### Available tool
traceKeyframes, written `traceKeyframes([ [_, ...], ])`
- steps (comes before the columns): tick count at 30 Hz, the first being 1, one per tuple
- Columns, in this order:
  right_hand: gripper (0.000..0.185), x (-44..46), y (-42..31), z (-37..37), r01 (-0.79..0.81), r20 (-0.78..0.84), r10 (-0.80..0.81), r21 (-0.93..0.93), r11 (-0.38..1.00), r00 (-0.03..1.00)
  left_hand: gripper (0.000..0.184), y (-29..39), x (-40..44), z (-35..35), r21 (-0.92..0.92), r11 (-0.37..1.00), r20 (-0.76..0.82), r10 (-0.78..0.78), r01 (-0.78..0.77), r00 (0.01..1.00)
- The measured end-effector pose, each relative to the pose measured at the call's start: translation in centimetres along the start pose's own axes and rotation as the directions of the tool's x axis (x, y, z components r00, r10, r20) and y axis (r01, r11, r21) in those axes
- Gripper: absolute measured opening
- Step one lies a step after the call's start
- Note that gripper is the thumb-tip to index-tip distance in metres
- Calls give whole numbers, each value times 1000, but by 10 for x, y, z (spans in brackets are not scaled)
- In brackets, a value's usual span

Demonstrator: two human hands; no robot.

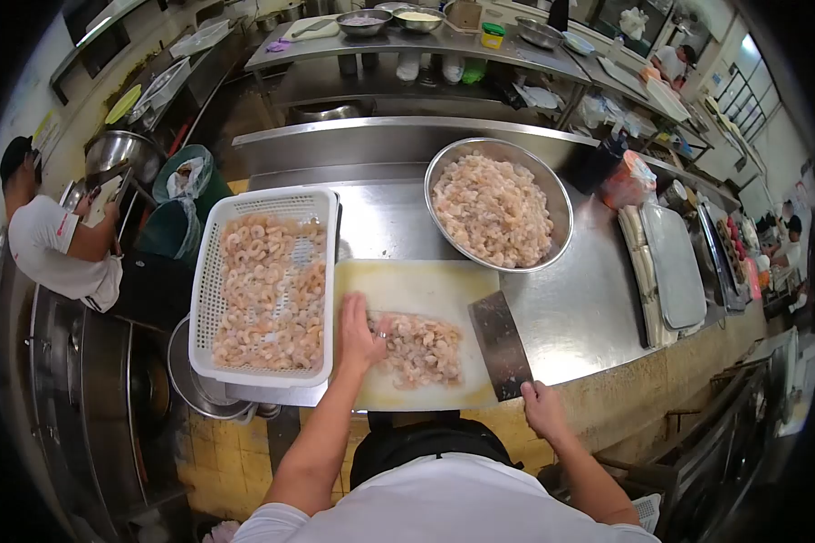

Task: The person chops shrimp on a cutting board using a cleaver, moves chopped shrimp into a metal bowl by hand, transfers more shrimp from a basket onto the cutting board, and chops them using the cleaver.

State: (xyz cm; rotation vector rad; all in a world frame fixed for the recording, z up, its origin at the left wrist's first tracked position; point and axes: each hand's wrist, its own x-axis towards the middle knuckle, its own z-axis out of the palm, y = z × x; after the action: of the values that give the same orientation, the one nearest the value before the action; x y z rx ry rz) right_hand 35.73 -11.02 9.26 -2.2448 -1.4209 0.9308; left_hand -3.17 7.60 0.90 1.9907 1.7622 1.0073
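My right hand (543,410) is closed round the handle of a broad, dark-bladed cleaver (500,342). The blade lies over the right edge of a pale cutting board (415,279). On the board is a loose heap of shrimp pieces (423,351). At the heap's left side my left hand (360,337) rests with its fingers stretched out, some of them against the shrimp. A white perforated basket (201,299) of peeled shrimp (267,299) stands just left of that hand. Behind the board sits a steel bowl (561,215) piled with shrimp pieces (493,208).
The steel table (598,299) has a raised back edge. Folded cloths and a grey tray (675,267) lie at its right. A metal pot (195,380) stands below the basket. Another person (54,226) works at the left, near green bins (186,181).
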Motion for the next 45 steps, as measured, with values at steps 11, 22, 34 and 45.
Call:
traceKeyframes([
  [11, 49, -34, -63, 89, -237, 167, 195, 281, 930, 966, 94, 38, -21, -14, -152, 986, 171, 88, -62, 981],
  [22, 50, -17, -128, 108, -164, 334, 48, 329, 930, 942, 110, 65, -16, 4, -245, 969, 125, -8, 38, 992],
  [34, 46, -1, -160, 34, -177, 385, -32, 494, 851, 922, 101, 134, 34, -25, -308, 949, -77, 46, -67, 996],
  [45, 24, 87, -233, -128, 389, -319, -327, 154, 908, 890, 77, 267, 255, 47, -583, 692, -324, 281, -425, 903],
])
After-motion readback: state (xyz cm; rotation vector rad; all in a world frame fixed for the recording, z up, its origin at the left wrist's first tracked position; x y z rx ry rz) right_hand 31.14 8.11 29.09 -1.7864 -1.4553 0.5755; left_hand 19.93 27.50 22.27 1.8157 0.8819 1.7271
